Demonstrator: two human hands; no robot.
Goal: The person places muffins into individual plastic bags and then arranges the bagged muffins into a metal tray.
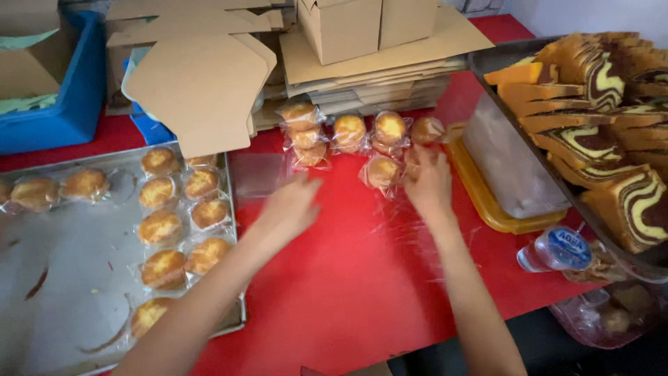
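Head view: we see both hands over the red table (pixel 348 292). Our left hand (pixel 289 209), blurred, hovers spread and empty at centre frame, just below the wrapped buns (pixel 348 132) clustered at upper centre. Our right hand (pixel 428 182) rests, fingers loosely spread, on one wrapped bun (pixel 383 171); we cannot tell whether it grips. We judge the buns light, soft and crushable, their clear film slippery; take hold by the sides, gently. More buns fill the metal tray (pixel 69 278) at lower left.
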